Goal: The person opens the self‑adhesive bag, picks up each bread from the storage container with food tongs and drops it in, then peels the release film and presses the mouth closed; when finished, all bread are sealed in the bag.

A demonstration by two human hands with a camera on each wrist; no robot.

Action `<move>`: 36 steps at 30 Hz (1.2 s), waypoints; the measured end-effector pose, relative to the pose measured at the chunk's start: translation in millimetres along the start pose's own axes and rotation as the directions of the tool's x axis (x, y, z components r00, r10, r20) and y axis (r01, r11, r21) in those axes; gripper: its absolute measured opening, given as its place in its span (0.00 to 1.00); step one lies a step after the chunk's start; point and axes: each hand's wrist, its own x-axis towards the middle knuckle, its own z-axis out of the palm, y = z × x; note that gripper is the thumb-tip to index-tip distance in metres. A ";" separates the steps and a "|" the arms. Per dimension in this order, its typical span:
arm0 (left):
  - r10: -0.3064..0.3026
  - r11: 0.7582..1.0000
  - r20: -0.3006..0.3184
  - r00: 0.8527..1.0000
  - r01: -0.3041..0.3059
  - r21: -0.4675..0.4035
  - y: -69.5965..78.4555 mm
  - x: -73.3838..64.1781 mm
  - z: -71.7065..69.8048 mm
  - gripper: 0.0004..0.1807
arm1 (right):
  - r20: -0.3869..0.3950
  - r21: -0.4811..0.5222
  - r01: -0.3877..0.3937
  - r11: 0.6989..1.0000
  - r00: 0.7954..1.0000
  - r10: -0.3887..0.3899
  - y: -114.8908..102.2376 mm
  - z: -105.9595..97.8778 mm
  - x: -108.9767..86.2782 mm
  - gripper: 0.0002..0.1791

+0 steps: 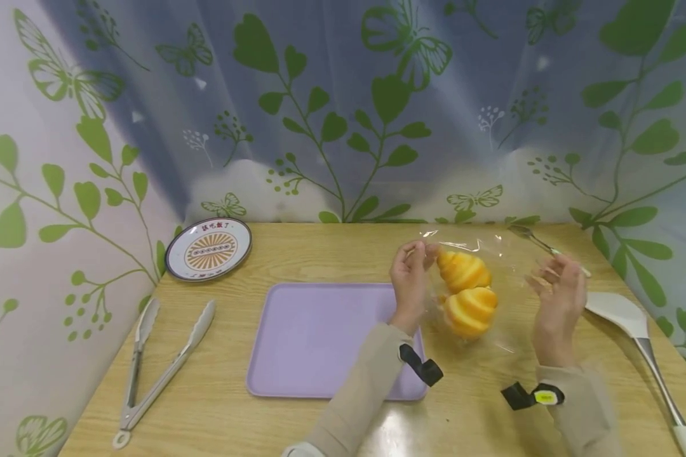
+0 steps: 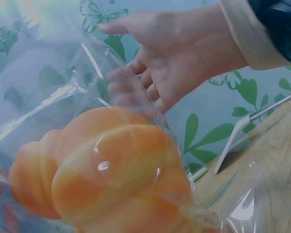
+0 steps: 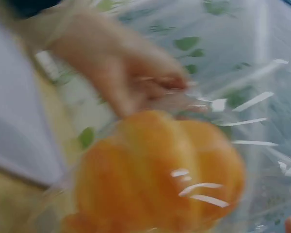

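Note:
Two golden croissant-shaped breads [image 1: 471, 311] lie inside a clear plastic bag [image 1: 474, 244], one behind the other, above the right part of the table. My left hand [image 1: 410, 279] pinches the bag's left edge between thumb and fingers, close to the rear bread. At the bag's right side is my right hand [image 1: 560, 311], its thumb held apart from the fingers. In the left wrist view, the right hand's fingertips [image 2: 123, 92] show through the film and appear loosely extended. The right wrist view is blurred.
A lilac tray [image 1: 331, 339] lies partly under the left forearm. At the left are metal tongs [image 1: 166, 374], spread apart, and a patterned plate [image 1: 208, 249]. To the right lie a fork [image 1: 540, 242] and a white-headed spatula [image 1: 617, 311]. A leaf-print curtain [image 1: 343, 114] hangs behind the table.

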 end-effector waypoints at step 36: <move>0.012 1.000 0.084 0.996 -0.014 0.025 3.1 -2.0 0.6 0.18 | 0.464 -0.459 0.653 0.603 0.755 -0.463 9.8 48.2 -33.1 0.10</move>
